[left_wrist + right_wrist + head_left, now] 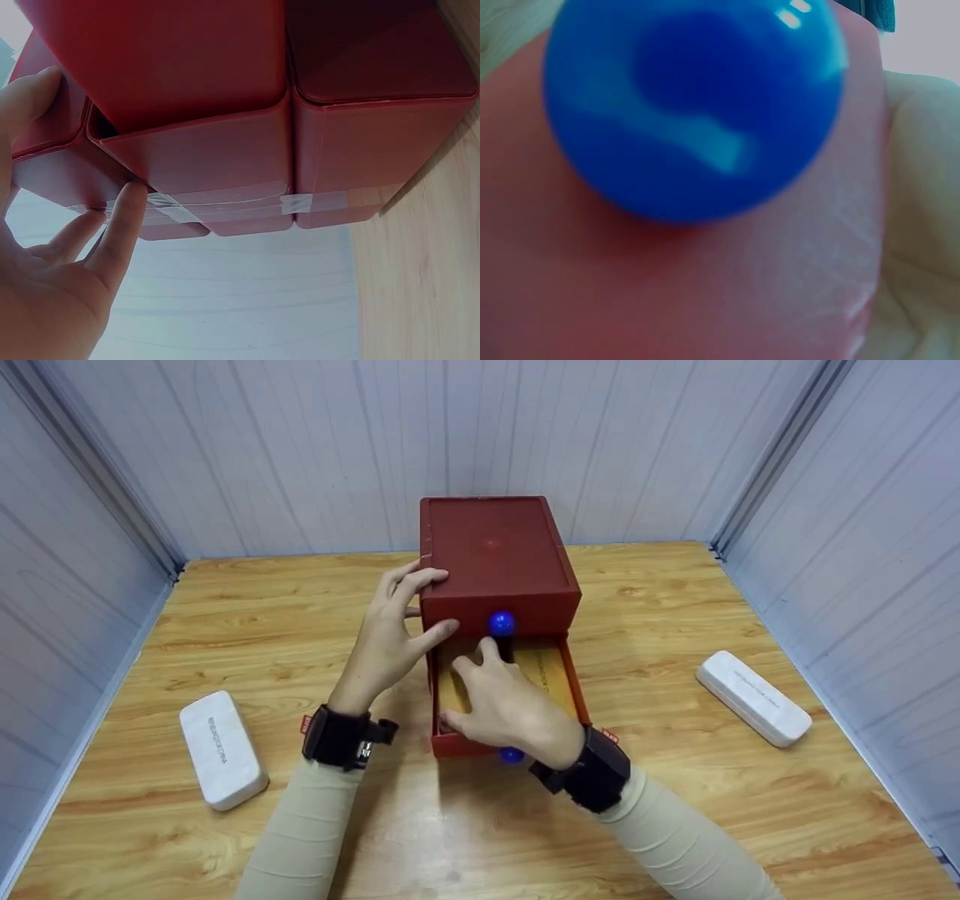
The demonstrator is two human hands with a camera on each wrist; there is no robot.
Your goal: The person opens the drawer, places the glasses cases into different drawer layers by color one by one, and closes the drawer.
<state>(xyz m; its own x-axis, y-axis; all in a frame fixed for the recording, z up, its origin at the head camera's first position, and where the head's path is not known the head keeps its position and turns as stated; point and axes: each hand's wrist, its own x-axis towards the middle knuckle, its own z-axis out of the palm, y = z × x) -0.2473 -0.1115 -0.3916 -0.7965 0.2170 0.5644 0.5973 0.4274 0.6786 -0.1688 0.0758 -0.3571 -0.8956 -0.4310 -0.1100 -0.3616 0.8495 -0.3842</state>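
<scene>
At the red drawer box [495,547]: left hand [390,630] bracing a corner, right hand [499,701] reaching into a drawer [465,746]

Box is standing mid-table, toward the back wall [375,450]; its drawer is sticking out at the front, below the top section. Left hand is spreading wide over the front left corner: thumb is touching the front face, one finger is lying on the top, others are going down the left side. Right hand is hanging over the drawer with fingers bent and apart, thumb near the front wall; cannot tell whether it is holding anything, fingertips are partly hidden. Yellow surface [551,667] with dark lettering is showing inside; can't tell if lining or object. Upper blue knob [502,623] is sitting on the top section's front, just above the right fingers; lower blue knob [511,754] is peeking out under the right wrist. Left wrist view is showing red sections side by side, clear tape [172,208] running across them.

Left white case [223,750] and right white case [754,697], both lettered, are lying on the wooden table [150,840], well apart from the box. Person is wearing beige sleeves [300,825] and black wristbands [596,769].
</scene>
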